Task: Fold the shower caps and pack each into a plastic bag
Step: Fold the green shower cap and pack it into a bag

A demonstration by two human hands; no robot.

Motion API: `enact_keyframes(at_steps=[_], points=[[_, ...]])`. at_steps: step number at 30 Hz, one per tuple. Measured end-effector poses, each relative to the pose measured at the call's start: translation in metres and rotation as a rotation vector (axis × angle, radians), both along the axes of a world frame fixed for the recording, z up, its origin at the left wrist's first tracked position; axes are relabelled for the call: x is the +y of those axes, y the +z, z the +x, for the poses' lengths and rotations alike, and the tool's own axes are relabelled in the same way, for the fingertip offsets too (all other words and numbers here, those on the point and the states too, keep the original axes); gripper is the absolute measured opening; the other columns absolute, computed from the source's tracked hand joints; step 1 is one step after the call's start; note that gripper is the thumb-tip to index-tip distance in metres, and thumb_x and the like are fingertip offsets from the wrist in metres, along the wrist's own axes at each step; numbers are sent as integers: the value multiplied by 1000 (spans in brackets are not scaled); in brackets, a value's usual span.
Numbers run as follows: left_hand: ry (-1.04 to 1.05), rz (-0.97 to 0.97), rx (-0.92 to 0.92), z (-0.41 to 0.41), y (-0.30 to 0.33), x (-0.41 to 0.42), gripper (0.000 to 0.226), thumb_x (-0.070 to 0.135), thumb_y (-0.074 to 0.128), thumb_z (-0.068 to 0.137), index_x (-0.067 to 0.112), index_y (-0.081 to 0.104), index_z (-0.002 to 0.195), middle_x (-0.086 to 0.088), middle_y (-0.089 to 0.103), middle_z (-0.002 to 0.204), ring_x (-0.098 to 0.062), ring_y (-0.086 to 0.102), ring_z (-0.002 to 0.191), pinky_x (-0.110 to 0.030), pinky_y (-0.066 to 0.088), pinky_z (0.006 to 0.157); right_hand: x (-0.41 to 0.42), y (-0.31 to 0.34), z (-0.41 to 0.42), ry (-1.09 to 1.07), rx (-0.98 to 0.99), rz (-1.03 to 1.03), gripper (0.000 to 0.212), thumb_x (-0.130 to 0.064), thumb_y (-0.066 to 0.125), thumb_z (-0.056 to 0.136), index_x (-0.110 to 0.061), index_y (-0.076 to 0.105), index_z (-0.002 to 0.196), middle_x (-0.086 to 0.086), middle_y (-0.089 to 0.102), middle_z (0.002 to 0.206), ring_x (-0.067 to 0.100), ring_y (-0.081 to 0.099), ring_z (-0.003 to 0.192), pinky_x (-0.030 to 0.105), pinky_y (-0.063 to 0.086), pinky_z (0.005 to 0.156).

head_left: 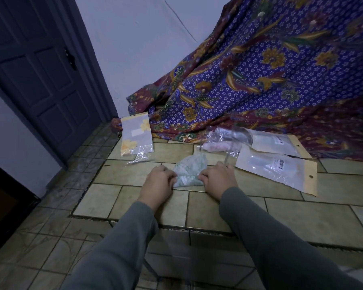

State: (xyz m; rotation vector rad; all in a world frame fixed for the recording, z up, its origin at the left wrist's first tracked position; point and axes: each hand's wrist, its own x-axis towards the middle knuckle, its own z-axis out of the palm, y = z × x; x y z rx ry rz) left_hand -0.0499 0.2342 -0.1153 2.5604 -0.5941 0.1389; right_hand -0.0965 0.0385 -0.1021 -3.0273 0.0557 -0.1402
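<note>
A green-and-white patterned shower cap (188,171) lies on the tiled floor (260,214) between the two hands, folded to a rough wedge with its point toward twelve o'clock and its near edge bunched. The left hand (160,179) grips the cap's nine o'clock corner, fingers curled and knuckles up. The right hand (216,176) pinches the three o'clock corner the same way, fingers tucked under. Both grey sleeves (281,243) run back toward six o'clock.

At one o'clock from the cap, just beyond the right hand, lies a crumpled clear plastic bag (224,141) with something pink and white inside; whether that is another cap cannot be told. At two and three o'clock sit two flat packaging bags with yellow header strips (285,174), each carrying a barcode label, the nearer one overlapping the farther. At eleven o'clock, well apart from the hands, is a packed bag showing a yellow flower print (135,137), its clear open end crinkled toward the cap.

A purple batik cloth with gold and maroon flowers (270,70) drapes from the upper right down onto the floor behind the bags. A dark panelled door (40,70) stands at ten o'clock beside a pale wall (138,38).
</note>
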Motion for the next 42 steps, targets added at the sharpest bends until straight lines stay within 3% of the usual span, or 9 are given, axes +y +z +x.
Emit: enact_keyframes(at_steps=[3,8,11,14,18,24,32,37,42], points=[[-36,36,-116,-3,-2,-4,15,16,62,88,9,71,97,-10,57,98,-28,51,94,-38,46,83,-1,-2,1,-10,-114,13,27,-46,48,93,-35,68,106,-8,59,107,20,44,105,40,26,90],[-145,7,-181,-12,-5,-6,24,14,57,81,13,72,100,-6,64,91,-28,59,85,-38,52,77,1,-15,-3,69,-361,-42,11,-25,82,70,-29,74,76,-9,64,75,21,54,71,35,26,73],[-147,16,-138,-14,0,-5,39,31,46,80,14,74,102,-3,66,95,-25,60,90,-35,51,82,-2,-23,-10,71,-362,-11,7,-28,72,77,-31,75,82,-12,66,78,20,56,72,34,24,73],[-142,36,-98,-11,-3,-4,48,49,46,80,18,73,106,1,65,98,-20,58,95,-33,49,85,1,-23,-18,40,-245,13,35,-49,44,83,-33,74,88,-12,65,80,19,56,75,33,22,69],[-160,57,-58,2,-9,1,54,60,42,81,24,71,110,5,64,105,-18,57,100,-38,48,88,1,-22,-18,43,-167,-21,40,-56,51,85,-31,69,110,-7,63,97,22,53,92,36,20,75],[-173,29,-67,2,-9,3,52,60,43,81,27,72,107,7,62,96,-17,57,93,-41,48,81,0,-18,-18,42,-98,-39,40,-47,37,97,-35,50,133,-7,55,121,24,43,109,38,19,82],[-136,-104,-95,-14,-19,6,42,53,47,84,27,74,104,9,57,85,-16,57,85,-39,50,76,-5,-20,-34,32,-117,45,38,-47,34,98,-40,53,130,-11,59,115,21,44,104,39,22,82],[-88,-7,-76,-15,-11,0,56,58,29,84,28,72,105,5,61,90,-19,57,93,-33,41,79,-8,-17,-29,7,-153,73,47,-55,26,92,-41,64,115,-15,66,111,19,48,104,35,18,80],[-49,72,-67,-8,-7,-3,27,42,48,95,31,69,108,6,64,99,-17,57,102,-32,35,82,-8,-15,-23,-36,-169,137,35,-51,37,95,-39,68,105,-16,67,108,17,49,104,34,16,79]])
